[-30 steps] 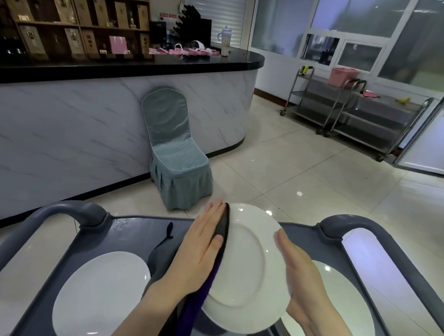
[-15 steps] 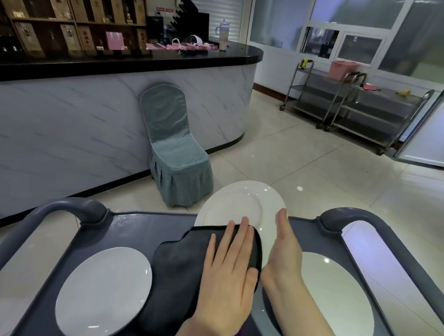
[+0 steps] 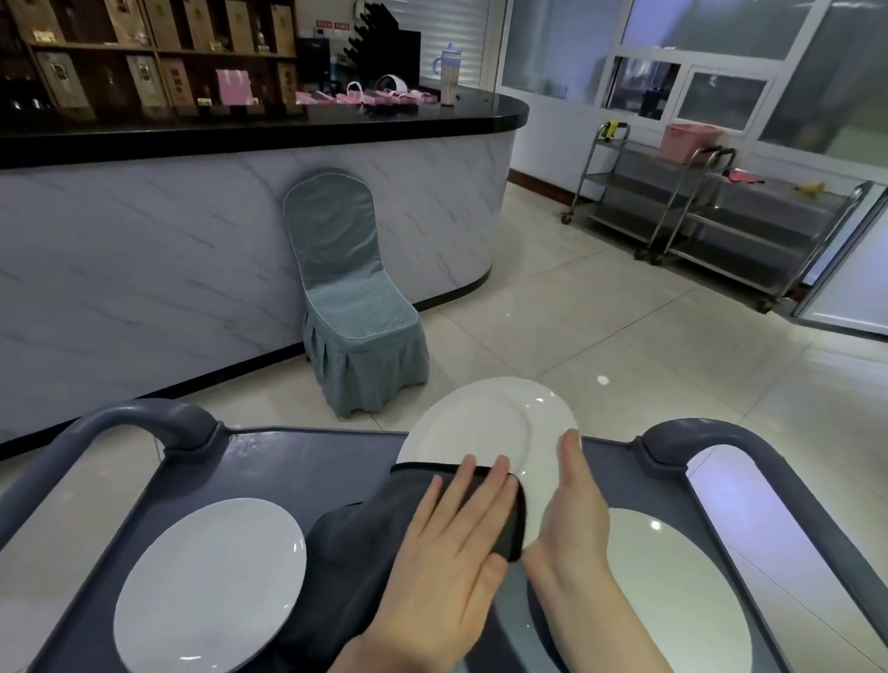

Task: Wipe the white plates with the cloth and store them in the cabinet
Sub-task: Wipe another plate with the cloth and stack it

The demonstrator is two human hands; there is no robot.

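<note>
A: Entry one, held plate?
B: Raised over the far middle of the cart; tilted, face towards the person; a second ago it stood nearly on edge, now it leans flatter.
A: Cloth?
B: Dark; now spread across the plate's near part, its tail resting on the cart's middle; a second ago it was only a thin strip at the rim.
A: Hands?
B: Left hand flat, fingers straight, pressing the cloth down; right hand unclenched, fingers straight along the rim, bracing it; thumb hidden.
A: Other stock?
B: Left plate flat on the cart's left side; right plate flat on its right side; neither touched.
A: Meaning?
B: Wiping has likely shifted to the face; storing not begun; task judged early.
</note>
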